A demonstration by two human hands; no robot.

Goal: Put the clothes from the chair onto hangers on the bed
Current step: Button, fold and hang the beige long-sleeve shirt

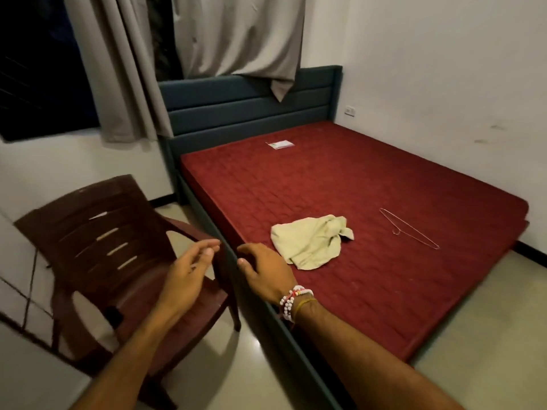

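Observation:
A crumpled pale yellow-green garment (310, 242) lies on the red mattress (370, 179) near its left edge. A thin wire hanger (410, 229) lies flat on the mattress to the right of the garment, apart from it. The dark brown plastic chair (97, 232) stands at the left of the bed with a bare seat. My left hand (189, 270) hovers over the chair's right armrest, palm turned inward, fingers loosely bent, holding nothing. My right hand (263, 270), with beaded bracelets at the wrist, hovers over the bed's left edge just short of the garment, fingers relaxed and empty.
A dark blue headboard (248, 108) stands at the far end under grey curtains (236, 34). A small white card (280, 145) lies near the head of the mattress. White walls close in the bed on the right. Pale tiled floor (488, 335) shows at the bed's foot.

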